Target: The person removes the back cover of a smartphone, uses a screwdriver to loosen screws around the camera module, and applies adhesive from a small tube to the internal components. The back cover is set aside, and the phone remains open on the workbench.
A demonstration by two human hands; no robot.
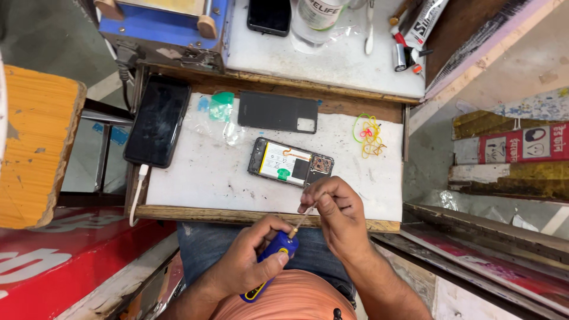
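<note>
The blue screwdriver (272,261) is lying across the person's lap at the near edge of the white work board (195,178), its thin metal shaft angling up and to the right. The left hand (246,264) is wrapping its fingers firmly around the handle, keeping it steady, while the right hand (335,216) is pinching the tip of the shaft between thumb and forefinger, probably to seat or adjust the bit. Just beyond the hands, the opened phone (290,162) is lying face down with its battery and circuit board showing, close enough to reach. Its dark back cover (277,112) is sitting farther off, out of the way. A second phone (157,121) is charging at the left edge, and coloured rubber bands (368,136) are resting to the right.
</note>
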